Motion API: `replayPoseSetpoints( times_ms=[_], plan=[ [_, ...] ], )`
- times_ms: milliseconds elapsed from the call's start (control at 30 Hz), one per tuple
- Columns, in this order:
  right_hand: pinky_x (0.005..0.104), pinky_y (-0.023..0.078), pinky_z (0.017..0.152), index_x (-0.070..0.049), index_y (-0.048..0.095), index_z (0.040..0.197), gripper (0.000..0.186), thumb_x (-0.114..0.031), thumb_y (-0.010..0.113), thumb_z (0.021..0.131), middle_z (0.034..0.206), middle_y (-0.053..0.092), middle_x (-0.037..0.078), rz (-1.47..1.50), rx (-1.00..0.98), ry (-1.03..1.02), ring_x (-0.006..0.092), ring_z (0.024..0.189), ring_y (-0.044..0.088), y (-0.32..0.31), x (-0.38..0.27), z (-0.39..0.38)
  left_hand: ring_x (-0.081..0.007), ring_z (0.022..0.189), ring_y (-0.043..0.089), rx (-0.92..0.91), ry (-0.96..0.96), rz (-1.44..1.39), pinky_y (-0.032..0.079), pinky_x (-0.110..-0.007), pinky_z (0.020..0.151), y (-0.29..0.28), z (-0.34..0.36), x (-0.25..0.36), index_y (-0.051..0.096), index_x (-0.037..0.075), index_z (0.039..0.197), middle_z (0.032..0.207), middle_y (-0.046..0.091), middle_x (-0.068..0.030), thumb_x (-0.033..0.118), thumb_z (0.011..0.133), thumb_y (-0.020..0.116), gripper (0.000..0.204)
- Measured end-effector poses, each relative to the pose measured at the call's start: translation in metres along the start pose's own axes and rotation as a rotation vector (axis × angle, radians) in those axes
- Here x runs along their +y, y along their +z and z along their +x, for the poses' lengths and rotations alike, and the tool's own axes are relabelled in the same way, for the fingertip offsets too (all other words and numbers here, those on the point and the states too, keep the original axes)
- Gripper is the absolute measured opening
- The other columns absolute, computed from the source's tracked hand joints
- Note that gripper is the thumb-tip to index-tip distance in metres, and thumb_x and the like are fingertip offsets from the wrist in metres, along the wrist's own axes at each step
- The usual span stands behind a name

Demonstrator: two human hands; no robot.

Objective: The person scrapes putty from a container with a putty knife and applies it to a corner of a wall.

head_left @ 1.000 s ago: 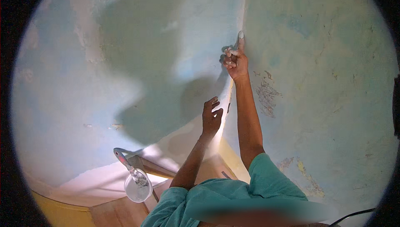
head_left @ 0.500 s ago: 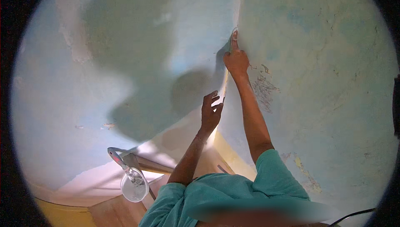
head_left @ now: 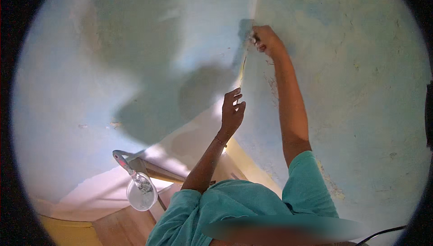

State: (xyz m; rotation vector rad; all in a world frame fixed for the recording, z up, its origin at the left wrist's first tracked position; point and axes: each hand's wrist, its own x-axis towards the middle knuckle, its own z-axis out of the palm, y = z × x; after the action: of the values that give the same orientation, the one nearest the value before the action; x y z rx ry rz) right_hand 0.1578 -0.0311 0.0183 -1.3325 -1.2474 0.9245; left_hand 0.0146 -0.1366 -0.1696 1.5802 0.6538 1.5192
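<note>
My right hand (head_left: 269, 40) is at the corner where two pale blue-green walls meet. Its fingers are curled inward, and white paste coats their tips; whether anything lies inside them is hidden. Below it a narrow crack (head_left: 244, 64) runs down the corner, edged in yellow. My left hand (head_left: 232, 113) is raised lower on the corner, near the crack's lower end, its fingers loosely bent and apart, holding nothing. To the lower left, a white tub (head_left: 142, 204) contains some white paste. A scraper with a grey and red handle (head_left: 122, 160) leans in the tub.
The left wall (head_left: 58, 97) carries large shadows and small chipped spots. Flaking paint marks the right wall (head_left: 361, 110). Wooden boards (head_left: 119, 225) lie below the tub, and a black cable (head_left: 383, 232) curves in at the lower right.
My right hand has gone from a stretched index finger on the corner to curled fingers, its wrist shifting right. My left hand has moved slightly up and right.
</note>
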Motion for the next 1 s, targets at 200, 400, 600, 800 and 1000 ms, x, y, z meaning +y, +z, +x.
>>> replayPoseSetpoints(
  times_ms=[200, 400, 600, 800, 1000],
  plan=[
    [0.0226, 0.021, 0.032, -0.003, 0.043, 0.061, 0.017, -0.014, 0.045, 0.075, 0.05, 0.042, 0.003, 0.45, -0.2, 0.099, 0.007, 0.034, 0.026, -0.004, -0.047, 0.008, -0.0201, 0.101, 0.047, 0.035, 0.006, -0.039, 0.046, -0.027, 0.069, -0.005, 0.004, 0.009, 0.039, 0.004, 0.112, 0.112, 0.04, -0.0092, -0.004, 0.075, 0.049, 0.039],
    [0.02, 0.02, 0.033, -0.004, 0.038, 0.062, 0.011, -0.006, 0.042, 0.073, 0.053, 0.04, 0.004, 0.628, -0.102, 0.006, 0.0054, 0.034, 0.023, 0.007, -0.074, 0.001, -0.02, 0.101, 0.048, 0.077, -0.002, 0.017, 0.046, -0.027, 0.069, -0.021, 0.004, 0.005, 0.039, 0.006, 0.113, 0.111, 0.041, -0.0097, -0.003, 0.075, 0.049, 0.04],
    [0.0185, 0.02, 0.034, -0.006, 0.035, 0.061, 0.013, -0.006, 0.04, 0.073, 0.055, 0.04, 0.003, 0.74, -0.169, -0.103, 0.0042, 0.035, 0.023, -0.006, -0.09, -0.019, -0.0194, 0.101, 0.048, 0.095, -0.026, -0.024, 0.045, -0.027, 0.071, -0.019, 0.006, 0.004, 0.039, 0.006, 0.113, 0.112, 0.041, -0.0091, -0.004, 0.074, 0.049, 0.041],
    [0.0197, 0.023, 0.034, -0.005, 0.048, 0.073, 0.012, -0.014, 0.041, 0.077, 0.056, 0.044, 0.003, 0.267, -0.012, -0.184, 0.0061, 0.036, 0.026, -0.005, -0.08, -0.039, -0.0189, 0.1, 0.049, 0.072, -0.025, 0.009, 0.046, -0.025, 0.068, -0.014, 0.008, -0.002, 0.04, 0.006, 0.111, 0.112, 0.042, -0.0088, -0.005, 0.073, 0.049, 0.04],
    [0.0368, 0.041, 0.051, -0.008, 0.032, 0.121, 0.048, -0.019, 0.044, 0.075, 0.07, 0.055, 0.016, -0.808, 0.363, -0.429, 0.0241, 0.057, 0.051, 0.023, -0.019, -0.007, -0.0185, 0.097, 0.048, 0.017, -0.005, -0.023, 0.048, -0.025, 0.069, -0.005, 0.012, -0.006, 0.041, 0.005, 0.112, 0.105, 0.04, -0.0089, -0.004, 0.072, 0.05, 0.042]
  ],
)
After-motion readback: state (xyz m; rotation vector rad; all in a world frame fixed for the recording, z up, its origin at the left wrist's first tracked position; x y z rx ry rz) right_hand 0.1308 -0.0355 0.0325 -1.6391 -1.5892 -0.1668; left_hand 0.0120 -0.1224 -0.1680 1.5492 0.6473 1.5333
